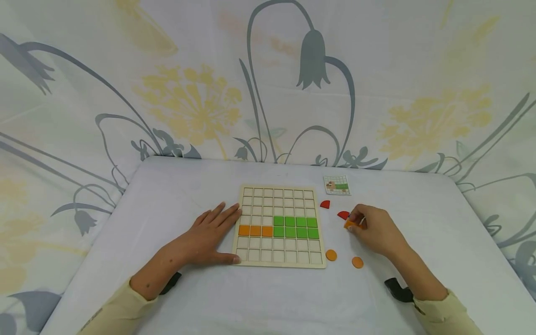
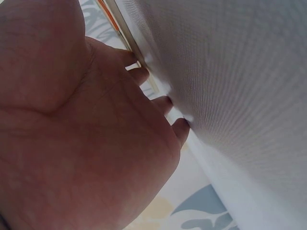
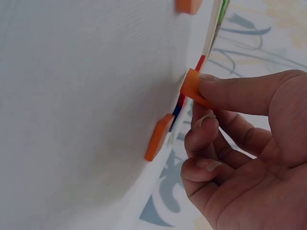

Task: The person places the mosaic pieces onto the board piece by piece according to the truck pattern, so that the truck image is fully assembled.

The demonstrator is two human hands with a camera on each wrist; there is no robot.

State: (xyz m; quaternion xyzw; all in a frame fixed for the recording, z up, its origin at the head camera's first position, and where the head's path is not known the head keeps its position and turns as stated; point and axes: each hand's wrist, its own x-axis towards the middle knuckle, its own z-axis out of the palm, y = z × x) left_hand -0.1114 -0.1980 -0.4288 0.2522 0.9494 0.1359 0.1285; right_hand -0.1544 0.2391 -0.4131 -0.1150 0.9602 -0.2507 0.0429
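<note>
Two orange discs (image 1: 331,255) lie right of grid board (image 1: 266,255). Left hand (image 1: 205,242): fingers straight, spread, nothing held, touching board's left edge. Right hand (image 1: 374,230) pinches orange piece (image 3: 192,85), right of board. Beyond: red pieces (image 1: 325,204), picture card (image 1: 336,185).

Pale backdrop (image 1: 268,51); grey bellflowers (image 1: 313,58); yellow blooms (image 1: 198,104); white table (image 1: 268,298); soft light
</note>
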